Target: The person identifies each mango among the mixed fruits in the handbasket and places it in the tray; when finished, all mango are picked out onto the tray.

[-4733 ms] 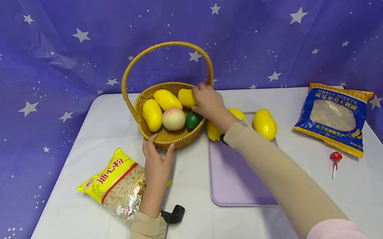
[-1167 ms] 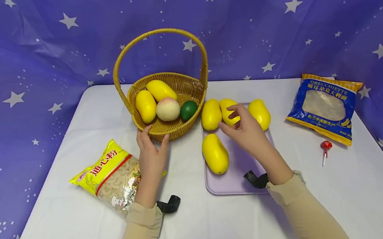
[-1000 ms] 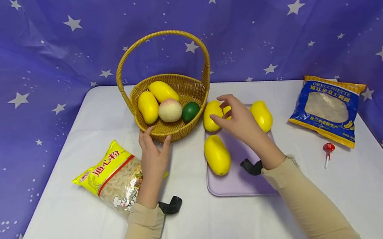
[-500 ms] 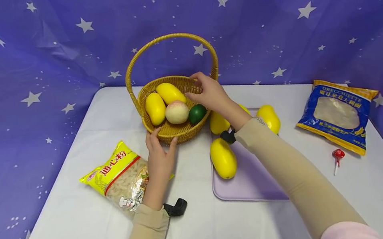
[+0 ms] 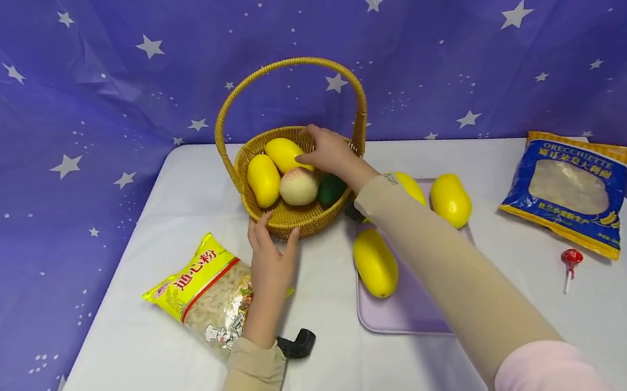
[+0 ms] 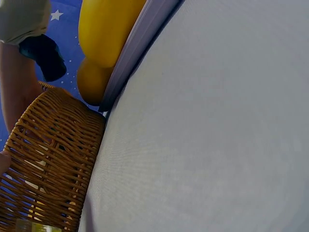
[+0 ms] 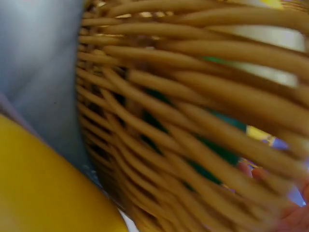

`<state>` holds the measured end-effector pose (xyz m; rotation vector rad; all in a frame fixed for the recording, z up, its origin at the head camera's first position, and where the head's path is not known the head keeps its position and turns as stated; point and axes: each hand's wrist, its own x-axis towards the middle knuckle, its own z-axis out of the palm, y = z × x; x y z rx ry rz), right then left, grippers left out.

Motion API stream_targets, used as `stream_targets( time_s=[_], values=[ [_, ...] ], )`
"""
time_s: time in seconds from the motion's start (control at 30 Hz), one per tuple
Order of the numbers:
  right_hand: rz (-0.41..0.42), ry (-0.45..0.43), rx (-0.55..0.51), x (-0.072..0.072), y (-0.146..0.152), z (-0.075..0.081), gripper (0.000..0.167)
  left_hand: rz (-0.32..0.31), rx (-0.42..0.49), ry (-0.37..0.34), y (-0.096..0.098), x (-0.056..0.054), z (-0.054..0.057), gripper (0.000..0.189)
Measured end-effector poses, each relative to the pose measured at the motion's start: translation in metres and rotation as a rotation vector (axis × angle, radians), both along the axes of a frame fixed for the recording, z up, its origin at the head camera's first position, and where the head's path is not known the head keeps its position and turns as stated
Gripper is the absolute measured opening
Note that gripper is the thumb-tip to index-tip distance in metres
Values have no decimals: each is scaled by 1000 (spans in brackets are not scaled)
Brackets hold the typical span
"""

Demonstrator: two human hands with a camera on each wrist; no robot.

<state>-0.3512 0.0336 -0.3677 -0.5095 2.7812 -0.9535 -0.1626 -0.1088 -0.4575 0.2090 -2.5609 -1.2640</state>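
Note:
A wicker basket [image 5: 306, 226] with a tall handle holds two yellow mangoes [image 5: 264, 181], a pale pink-topped peach [image 5: 298, 186] and a dark green fruit [image 5: 332, 190]. My left hand [image 5: 272, 270] rests its fingers against the basket's near side, the thumb spread away. Inside the basket, my right hand [image 5: 331, 151] has its thumb and fingers parted at the right end of the rear mango [image 5: 284, 153]; how firmly they touch it is unclear. More mangoes [image 5: 376, 263] lie on a lilac tray [image 5: 404, 322], some partly behind the right forearm.
A yellow-topped bag of macaroni [image 5: 213, 294] lies beside the left forearm. To the right are a blue orecchiette bag [image 5: 571, 188] and a red lollipop [image 5: 572, 259]. A purple starry cloth [image 5: 418, 43] hangs behind the white table [image 5: 337, 377].
The mango my right hand held in the basket earlier now lies on the tray's near left. That hand has returned over the basket to the rear mango. My left hand stays at the basket.

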Motion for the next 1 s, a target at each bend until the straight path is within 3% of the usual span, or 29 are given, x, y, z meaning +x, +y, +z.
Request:
stream_targets(
  time_s=[0.3,0.63,1.0],
  values=[
    [-21,-42,-52,-3,5,-21,62,-8,-8,-2,2,0,1,69],
    [0,-236,-169,-15,-3,-22,59,7,-5,0,1,-1,0,69],
    [-34,-227,-202,-18,-8,-28,53,11,-14,-1,0,2,1,68]
  ],
)
